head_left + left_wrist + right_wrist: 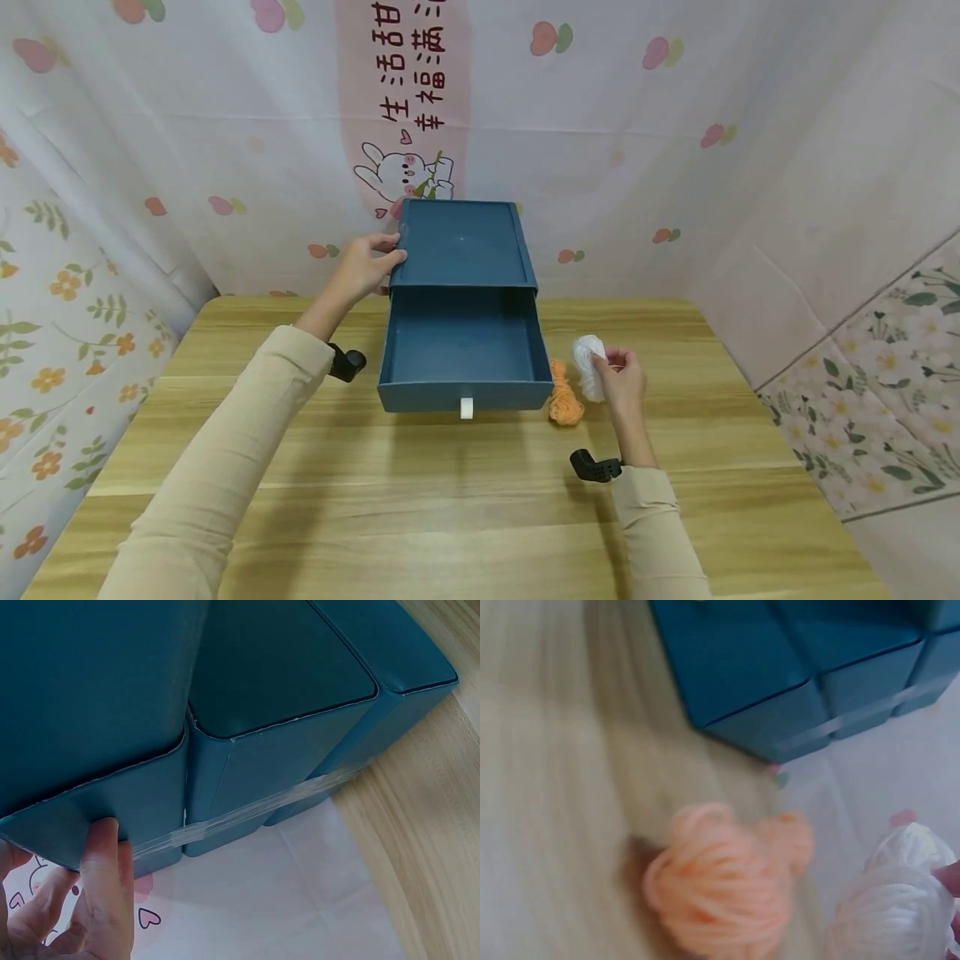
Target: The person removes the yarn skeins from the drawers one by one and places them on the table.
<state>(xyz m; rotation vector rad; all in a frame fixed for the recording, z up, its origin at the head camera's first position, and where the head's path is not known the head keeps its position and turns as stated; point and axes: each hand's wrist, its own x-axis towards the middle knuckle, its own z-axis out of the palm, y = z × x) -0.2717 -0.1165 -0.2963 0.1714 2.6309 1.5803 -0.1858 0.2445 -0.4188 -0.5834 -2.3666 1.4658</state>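
A dark blue drawer cabinet [463, 243] stands toward the back of the wooden table, with its top drawer [467, 397] pulled out and the bare drawer floor showing. The drawer front has a small white tab [467, 407]. My left hand [367, 265] rests on the cabinet's upper left edge, its fingertips against the side panel; the left wrist view shows a finger [103, 855] there. Right of the drawer, my right hand [622, 382] pinches a white yarn skein [589, 367]. An orange yarn skein [566, 407] lies on the table between the white one and the drawer.
Clear tape [255, 808] runs across the stacked cabinet sections. A printed cloth [615, 192] hangs behind the table [450, 517], close to the cabinet's back. Floral cloth [67, 358] covers the left side, and another patterned cloth [877, 400] the right.
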